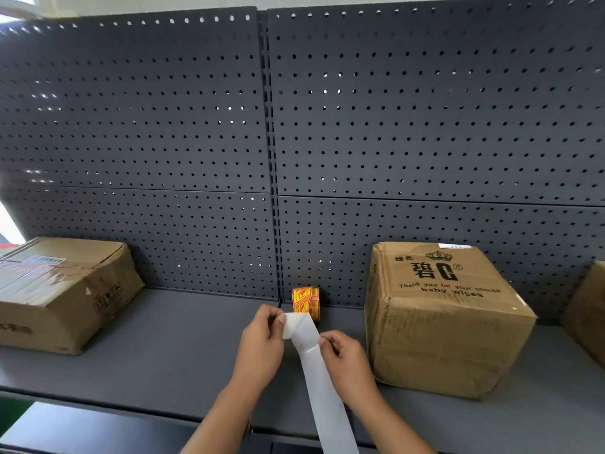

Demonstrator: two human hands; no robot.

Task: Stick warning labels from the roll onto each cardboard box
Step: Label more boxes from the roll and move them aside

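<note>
A roll of orange and yellow warning labels (305,300) stands on edge at the back of the grey shelf (183,348), against the pegboard. A long white backing strip (322,385) runs from the roll toward me. My left hand (260,342) pinches the strip's upper end, where a white piece, seemingly a label's back, folds away. My right hand (347,358) pinches the strip's edge slightly lower. A cardboard box printed "baby wipes" (442,319) sits to the right. A flatter taped cardboard box (62,290) sits at the left.
A dark perforated pegboard (294,126) forms the back wall behind the shelf. The corner of a third cardboard box (589,309) shows at the far right edge. The shelf's front edge (131,406) runs below my forearms.
</note>
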